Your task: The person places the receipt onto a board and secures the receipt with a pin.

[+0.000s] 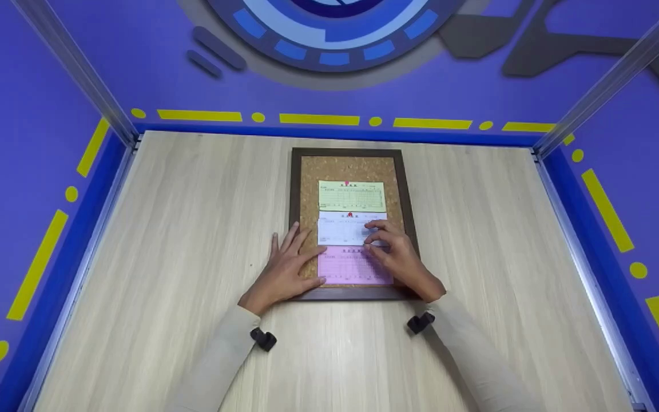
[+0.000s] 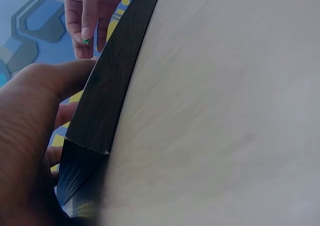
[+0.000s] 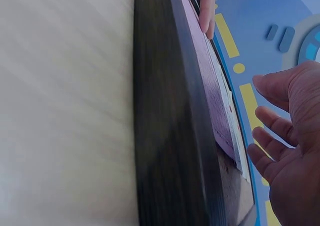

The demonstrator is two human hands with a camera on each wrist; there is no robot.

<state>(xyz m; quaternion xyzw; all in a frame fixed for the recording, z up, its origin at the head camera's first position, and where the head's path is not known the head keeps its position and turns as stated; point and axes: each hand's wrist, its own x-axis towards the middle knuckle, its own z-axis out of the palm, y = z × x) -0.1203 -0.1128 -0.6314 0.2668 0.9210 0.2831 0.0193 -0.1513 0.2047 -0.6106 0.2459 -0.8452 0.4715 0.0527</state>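
Observation:
A cork board [image 1: 309, 177] in a dark wooden frame [image 1: 404, 186] lies on the table, bearing three printed slips in a column. A pink pushpin [image 1: 346, 183] stands at the top of the pale green slip [image 1: 352, 198], and a red pushpin [image 1: 350, 214] at the top of the white slip [image 1: 338, 232]. My left hand [image 1: 284, 269] rests spread over the board's lower left, thumb and a finger touching the left edge of the pink slip [image 1: 349, 270]. Above that slip's upper right, my right hand [image 1: 398, 254] pinches a green pushpin [image 2: 85, 41] between thumb and finger, point downward.
The light wood table [image 1: 192, 229] extends around the board. Blue panels with yellow markings [image 1: 318, 119] enclose its back and sides, joined by metal corner posts [image 1: 78, 68]. A black device [image 1: 264, 339] sits on each wrist.

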